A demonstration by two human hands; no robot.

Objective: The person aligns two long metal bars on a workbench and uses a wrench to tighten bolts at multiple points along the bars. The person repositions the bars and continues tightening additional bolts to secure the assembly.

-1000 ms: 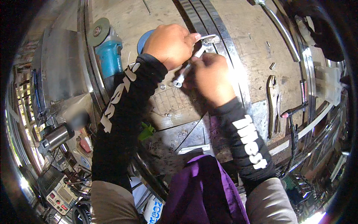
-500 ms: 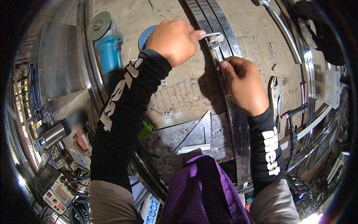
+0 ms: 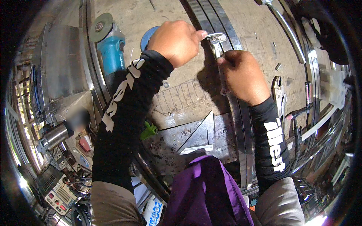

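My left hand [image 3: 175,41] is closed, its thumb and finger pinching the left end of a small shiny metal fitting [image 3: 217,37]. That fitting lies across a set of long dark metal bars [image 3: 242,128] near the far side of the table. My right hand [image 3: 245,77] is wrapped round a silver wrench [image 3: 222,77]. The wrench head reaches the fitting, and its ring end shows below my fingers. Exactly how the wrench jaw sits on the fitting is too small to tell.
A teal angle grinder [image 3: 112,52] lies at the far left, near a blue disc [image 3: 150,35] partly behind my left hand. A metal triangle [image 3: 201,135] rests on a marked plate nearer me. Locking pliers [image 3: 278,92] and a long metal handle [image 3: 288,30] lie right.
My right hand has moved away from me and slightly left, closer to the wrench head, so the ring end now shows. My left hand keeps its pinch in nearly the same place.
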